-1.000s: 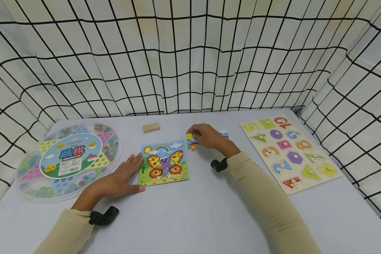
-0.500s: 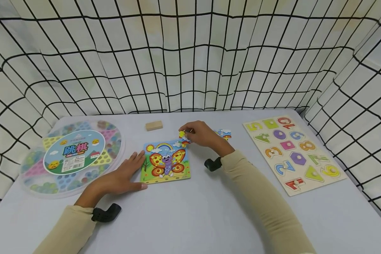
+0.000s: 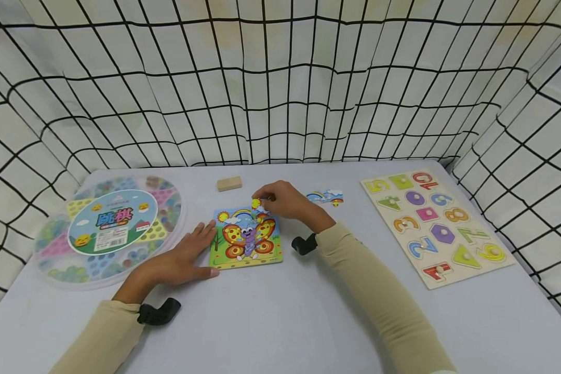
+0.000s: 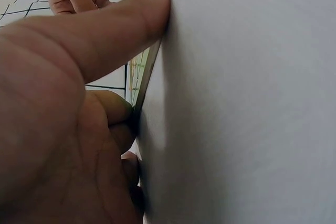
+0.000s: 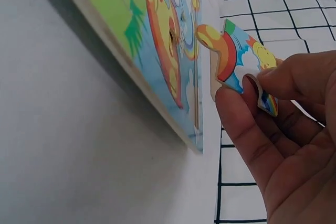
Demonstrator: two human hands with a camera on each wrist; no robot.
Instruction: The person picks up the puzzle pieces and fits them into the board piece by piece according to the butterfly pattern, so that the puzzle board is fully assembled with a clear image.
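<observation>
A square jigsaw board (image 3: 270,253) with a butterfly picture lies on the white table. My left hand (image 3: 181,262) rests on the table with its fingertips at the board's left edge and its thumb by the near left corner. Between thumb and fingers, my right hand (image 3: 285,200) pinches a jigsaw piece (image 5: 233,59) printed with a smiling sun, cloud and rainbow. In the right wrist view this piece is held tilted, apart from the board; in the head view it overlaps the board's upper right. More jigsaw pieces (image 3: 326,197) with a rainbow and clouds lie right of the right hand.
A round Chinese checkers set (image 3: 168,244) in clear plastic lies at left. A wooden block (image 3: 229,183) sits behind the board. At right is a wooden number-and-shape puzzle (image 3: 427,244). Black netting (image 3: 290,104) over white cloth encloses the table's back and sides.
My right hand has carried the jigsaw piece left, from beside the board to over its upper right corner, uncovering the loose pieces behind it. My left hand stays at the board's edge.
</observation>
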